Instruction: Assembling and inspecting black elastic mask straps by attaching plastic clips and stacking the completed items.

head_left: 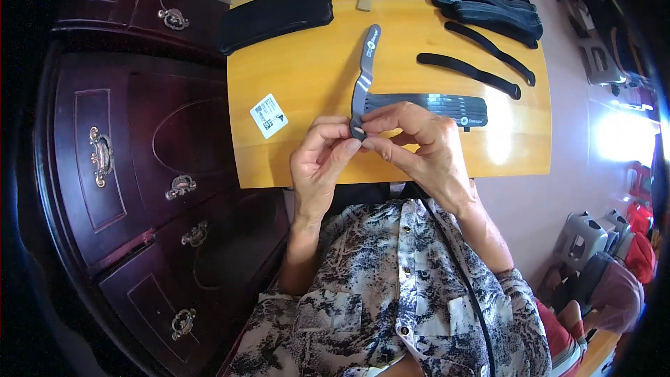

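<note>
My left hand (pixel 319 160) and my right hand (pixel 419 141) meet over the near edge of a yellow wooden table (pixel 307 77). Both pinch the near end of a narrow grey strap (pixel 364 73) that curves away from me up the table. A second, wider grey strap (pixel 433 106) lies flat across the table just behind my right hand's fingers, seemingly joined to the first at my fingertips. The joint itself is hidden by my fingers.
A small white label card (pixel 268 116) lies left of my hands. Two thin black strips (pixel 469 73) and a stack of black pieces (pixel 497 14) sit at the far right, a black pouch (pixel 276 17) far left. A dark wooden cabinet (pixel 132 167) stands to the left.
</note>
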`<state>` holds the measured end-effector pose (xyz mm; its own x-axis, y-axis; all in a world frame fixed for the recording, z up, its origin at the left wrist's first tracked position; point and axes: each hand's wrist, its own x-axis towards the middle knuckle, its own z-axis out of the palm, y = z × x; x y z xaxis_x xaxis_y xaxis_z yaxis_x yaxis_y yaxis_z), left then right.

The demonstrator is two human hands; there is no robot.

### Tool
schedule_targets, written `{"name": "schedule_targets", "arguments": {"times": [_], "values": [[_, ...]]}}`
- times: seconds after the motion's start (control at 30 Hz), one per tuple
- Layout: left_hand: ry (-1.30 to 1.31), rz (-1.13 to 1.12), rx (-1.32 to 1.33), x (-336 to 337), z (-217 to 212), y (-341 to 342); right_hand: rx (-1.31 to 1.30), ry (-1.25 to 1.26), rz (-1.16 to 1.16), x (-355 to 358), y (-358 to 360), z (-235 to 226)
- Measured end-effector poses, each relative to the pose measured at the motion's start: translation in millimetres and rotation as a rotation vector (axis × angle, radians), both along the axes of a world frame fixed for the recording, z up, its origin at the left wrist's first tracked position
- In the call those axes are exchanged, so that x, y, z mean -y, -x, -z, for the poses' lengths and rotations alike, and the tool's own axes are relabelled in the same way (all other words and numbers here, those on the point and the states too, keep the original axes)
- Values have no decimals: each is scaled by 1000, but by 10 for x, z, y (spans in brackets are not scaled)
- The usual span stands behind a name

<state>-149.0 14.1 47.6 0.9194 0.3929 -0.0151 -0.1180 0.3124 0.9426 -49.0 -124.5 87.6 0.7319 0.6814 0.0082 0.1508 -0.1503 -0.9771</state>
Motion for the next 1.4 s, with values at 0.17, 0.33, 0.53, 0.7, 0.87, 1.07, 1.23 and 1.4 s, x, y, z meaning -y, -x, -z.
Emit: {"name": "schedule_targets", "arguments": {"times": [0.17,0.33,0.53,0.7,0.87,1.07,1.23,1.4], "values": [[-8,9,-20,-45,76,83,-122,-4,-1,-2,49,47],[-20,-5,-45,-24,19,54,-203,-33,1,16,21,52],[71,27,2,-47,-6,30,-179,-93,-49,55,-38,49],[47,54,-12,-62,-3,-8,-91,-17,-66,62,-72,-27],[9,62,-23,-48,-53,-52,-38,-14,-41,67,-62,-28],[-109,13,-77,41,-88,-117,235,-18,-2,44,-25,132],[-241,-17,-102,30,-146,-179,689,83,-34,-41,-77,161],[-363,2,-129,-13,-179,-223,710,79,-37,-82,-112,143]]}}
